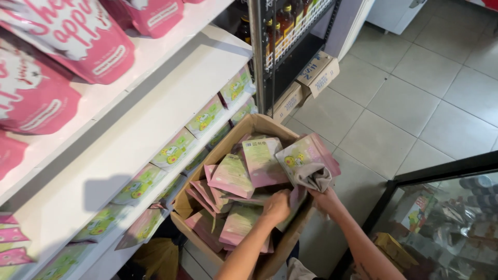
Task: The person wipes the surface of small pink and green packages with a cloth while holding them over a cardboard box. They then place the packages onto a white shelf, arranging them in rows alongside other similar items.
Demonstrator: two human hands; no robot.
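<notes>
An open cardboard box (182,206) sits on the floor beside the shelves, filled with several pink and green pouches (232,176). My left hand (276,206) reaches into the box, its fingers closed on the pouches near the middle. At the box's right rim, my right hand (324,198) grips a grey cloth (313,177) together with a pink and green pouch (303,155) that sticks up above it.
White shelves (155,103) on the left carry rows of green pouches (174,150) and large pink bags (78,36). A dark rack with bottles (282,26) and cardboard cartons (317,72) stands behind the box. Tiled floor (415,93) spreads right; a glass-fronted cabinet (446,207) is at lower right.
</notes>
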